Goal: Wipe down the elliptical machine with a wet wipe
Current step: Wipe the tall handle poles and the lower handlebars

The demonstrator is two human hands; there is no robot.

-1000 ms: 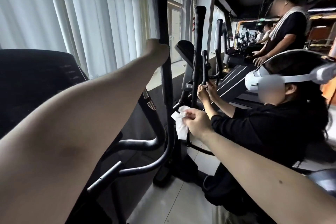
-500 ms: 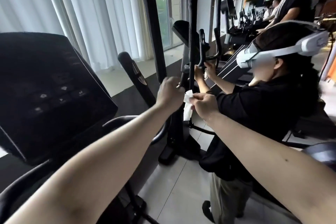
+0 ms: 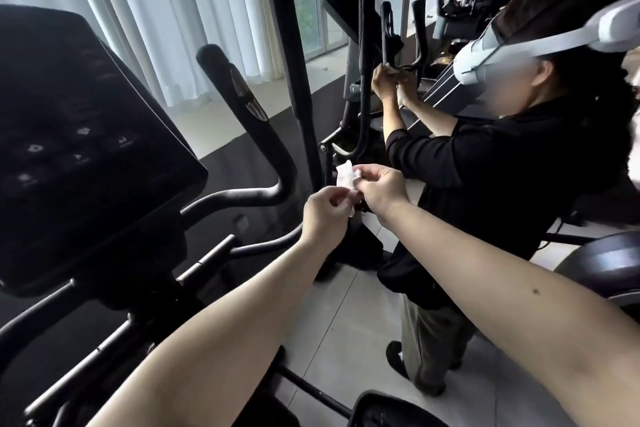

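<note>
The left hand (image 3: 323, 217) has let go of the upright bar (image 3: 296, 80) and joined the right hand (image 3: 381, 189). Both pinch the wet wipe (image 3: 344, 176) between them, off the elliptical machine (image 3: 86, 149), likely refolding it before more wiping.

Nothing legible in view: no words, brand names or numbers. The elliptical console (image 3: 86, 97) has a handful of pale button marks (image 3: 83, 131), small arrow-like and pentagon-like glyphs, too faint and blurred to read as characters. The metal plate (image 3: 248, 100) on the handlebar grip (image 3: 221, 69) and the white headset (image 3: 474, 62) on the person alongside have no lettering that resolves.
</note>
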